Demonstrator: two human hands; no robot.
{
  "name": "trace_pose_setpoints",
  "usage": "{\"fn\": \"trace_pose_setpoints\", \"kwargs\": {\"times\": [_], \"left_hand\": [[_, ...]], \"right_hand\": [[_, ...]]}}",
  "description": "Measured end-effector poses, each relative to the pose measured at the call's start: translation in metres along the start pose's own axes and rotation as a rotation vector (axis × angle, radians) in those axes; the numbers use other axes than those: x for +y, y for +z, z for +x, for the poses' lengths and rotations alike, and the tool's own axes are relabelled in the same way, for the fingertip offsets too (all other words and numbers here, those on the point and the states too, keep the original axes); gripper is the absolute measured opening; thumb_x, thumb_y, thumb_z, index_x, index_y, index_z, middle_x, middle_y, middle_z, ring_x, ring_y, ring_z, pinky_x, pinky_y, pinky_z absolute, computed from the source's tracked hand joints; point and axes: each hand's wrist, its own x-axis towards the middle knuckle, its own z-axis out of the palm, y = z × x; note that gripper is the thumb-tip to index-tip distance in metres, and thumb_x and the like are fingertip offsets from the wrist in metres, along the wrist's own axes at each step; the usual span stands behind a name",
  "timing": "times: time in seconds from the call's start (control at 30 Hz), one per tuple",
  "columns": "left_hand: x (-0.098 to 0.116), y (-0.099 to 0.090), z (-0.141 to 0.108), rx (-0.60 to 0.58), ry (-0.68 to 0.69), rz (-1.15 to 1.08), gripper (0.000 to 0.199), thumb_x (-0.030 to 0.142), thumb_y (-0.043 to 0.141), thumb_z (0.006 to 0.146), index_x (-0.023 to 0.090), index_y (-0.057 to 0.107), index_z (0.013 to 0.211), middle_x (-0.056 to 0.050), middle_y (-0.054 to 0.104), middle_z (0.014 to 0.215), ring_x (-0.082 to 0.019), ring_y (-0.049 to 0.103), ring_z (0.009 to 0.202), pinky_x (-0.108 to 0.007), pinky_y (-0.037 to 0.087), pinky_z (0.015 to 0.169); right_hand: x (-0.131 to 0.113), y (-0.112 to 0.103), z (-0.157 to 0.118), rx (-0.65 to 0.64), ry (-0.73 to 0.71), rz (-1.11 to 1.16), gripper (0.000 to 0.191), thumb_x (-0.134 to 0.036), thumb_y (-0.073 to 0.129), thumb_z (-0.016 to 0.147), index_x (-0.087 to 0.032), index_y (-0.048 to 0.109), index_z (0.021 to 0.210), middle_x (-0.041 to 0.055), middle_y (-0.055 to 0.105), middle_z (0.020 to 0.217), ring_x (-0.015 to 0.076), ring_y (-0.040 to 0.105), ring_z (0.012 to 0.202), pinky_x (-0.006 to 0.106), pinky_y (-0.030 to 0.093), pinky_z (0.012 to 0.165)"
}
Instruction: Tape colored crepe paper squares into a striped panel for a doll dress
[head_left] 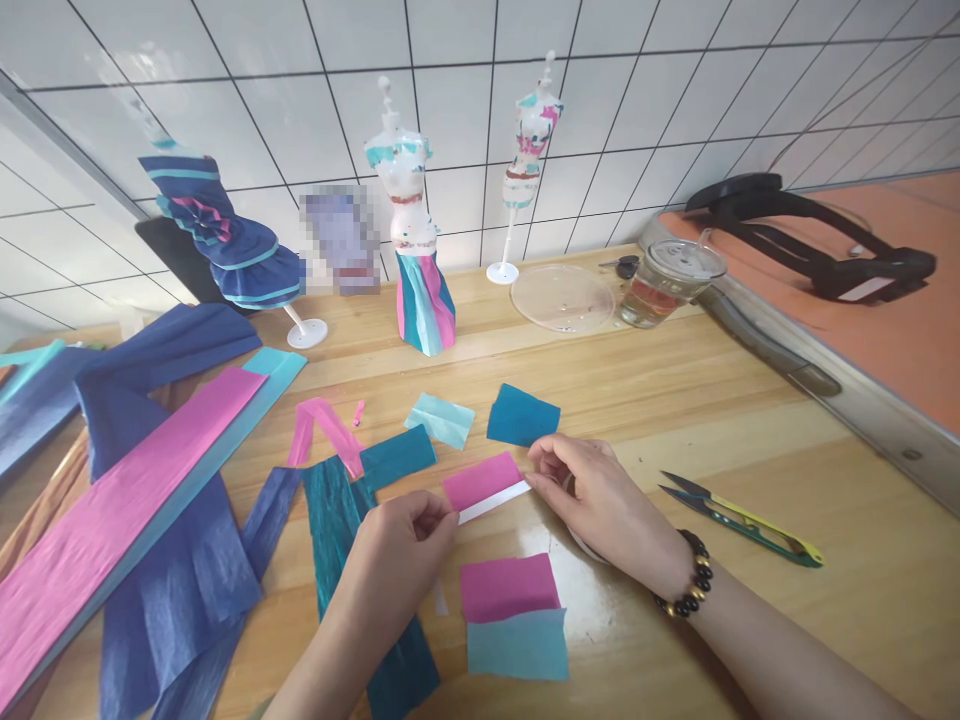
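**Two hands hold a white strip at a pink piece's edge**

The person's left hand [405, 545] pinches the left end of a white strip [491, 502], thumb and fingertips closed on it. The right hand [600, 500], a beaded bracelet [691, 580] at its wrist, pinches the other end. The strip lies along the near edge of a pink rectangle [480, 479] above the wooden table [637, 400].

Beyond the hands lie a pale aqua piece [440, 420] and a dark teal piece [523, 415]; nearer the person, a magenta piece [510, 587] meets a light blue piece [519, 648]. Thread snips [739, 520] rest to the right.

Along the tiled wall stand a mannequin in a blue dress [255, 260], a mannequin in a striped skirt [409, 200] and a slimmer mannequin [534, 150] on a white stand. A glass [652, 290] sits farther right.
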Motion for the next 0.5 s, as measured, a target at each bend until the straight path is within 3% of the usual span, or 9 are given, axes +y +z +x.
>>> {"fn": "trace_pose_setpoints", "kwargs": {"times": [0.5], "left_hand": [[0.0050,-0.0006,-0.0014,-0.009,0.012,0.173,0.022,0.029,0.046,0.076,0.020,0.049,0.056,0.005,0.045,0.053,-0.012,0.041,0.053,-0.021,0.026,0.050]], "right_hand": [[-0.0006,0.0008,-0.0019,-0.006,-0.015,-0.021,0.004,-0.023,0.050,0.086,-0.023,0.051,0.090,-0.0009,0.060,0.073,0.0168,0.057,0.072,0.038,0.039,0.078]]}}
